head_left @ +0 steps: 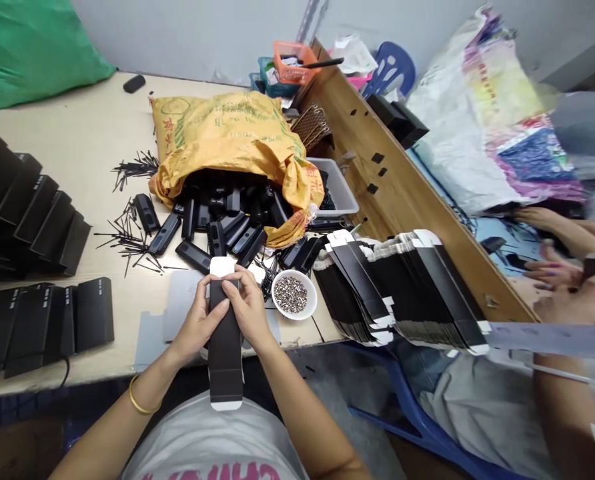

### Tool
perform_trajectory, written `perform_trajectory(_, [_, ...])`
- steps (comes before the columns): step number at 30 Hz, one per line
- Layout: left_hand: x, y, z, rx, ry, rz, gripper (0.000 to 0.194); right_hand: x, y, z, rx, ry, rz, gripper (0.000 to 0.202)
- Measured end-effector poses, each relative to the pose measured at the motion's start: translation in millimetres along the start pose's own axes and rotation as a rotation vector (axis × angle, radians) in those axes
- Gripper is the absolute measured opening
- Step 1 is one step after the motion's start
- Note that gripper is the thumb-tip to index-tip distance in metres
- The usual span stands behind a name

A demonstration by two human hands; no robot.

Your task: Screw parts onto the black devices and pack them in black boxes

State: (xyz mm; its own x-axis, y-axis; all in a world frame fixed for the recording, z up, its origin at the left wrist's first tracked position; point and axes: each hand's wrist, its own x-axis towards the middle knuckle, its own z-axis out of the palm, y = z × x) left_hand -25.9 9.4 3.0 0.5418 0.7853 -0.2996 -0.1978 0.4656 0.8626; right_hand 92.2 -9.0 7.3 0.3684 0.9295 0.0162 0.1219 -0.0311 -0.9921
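Observation:
A long black carton [225, 363] with white end flaps is held upright between both hands at the table's front edge. My left hand [200, 317] grips its left side near the upper end, thumb across the front. On the right side, my right hand [247, 310] closes round the same end, its thumb and fingers on the black face. The carton's lower end hangs over my lap. Just right of the hands stands a white bowl [294, 315] of small metal screws. Behind the hands, black plastic devices [165, 233] spill from a yellow woven sack [227, 127].
Flat black cartons [350, 280] are stacked at the right by a wooden partition [407, 193]. Black boxes [95, 313] stand at the left. Thin black strips [135, 167] lie beside the sack, a grey bin [347, 197] behind it. A co-worker's hands [567, 280] show beyond the partition.

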Motion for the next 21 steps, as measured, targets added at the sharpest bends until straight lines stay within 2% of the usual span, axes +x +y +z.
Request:
perform_trajectory(2, [1.9, -2.4, -0.6, -0.002, 0.015, -0.02, 0.059, 0.9, 1.8, 3.7, 0.067, -0.008, 0.007, 0.016])
perform_trajectory(5, [4.6, -1.4, -3.2, -0.049, 0.096, -0.055, 0.074, 4.9, 0.8, 5.9, 0.151, -0.008, -0.016, 0.029])
perform_trajectory(6, [4.8, -0.7, -4.3, -0.049, 0.112, -0.072, 0.079, 6.9, 0.3, 6.4, 0.162, -0.014, -0.014, 0.027])
perform_trajectory(8, [3.8, -0.2, -6.5, -0.002, 0.095, -0.085, 0.086, 12.2, 0.2, 7.3, 0.204, -0.014, 0.042, 0.018])
perform_trajectory(10, [2.0, -1.8, -8.5, 0.095, 0.066, -0.034, 0.091, 18.7, 1.9, 9.0, 0.271, -0.006, 0.152, 0.021])
perform_trajectory(13, [1.3, -5.6, -12.3, 0.23, 0.086, 0.058, 0.091, 23.0, 7.0, 12.6, 0.309, -0.022, 0.266, 0.025])
perform_trajectory(18, [2.7, -6.9, -26.5, 0.267, 0.042, 0.037, 0.091, 6.0, 20.6, 9.3, 0.255, -0.02, 0.174, 0.023])
perform_trajectory(21, [-4.1, -7.9, -36.4, 0.315, -0.015, 0.16, 0.077, 1.2, 29.0, 4.6, 0.293, 0.079, 0.237, 0.025])
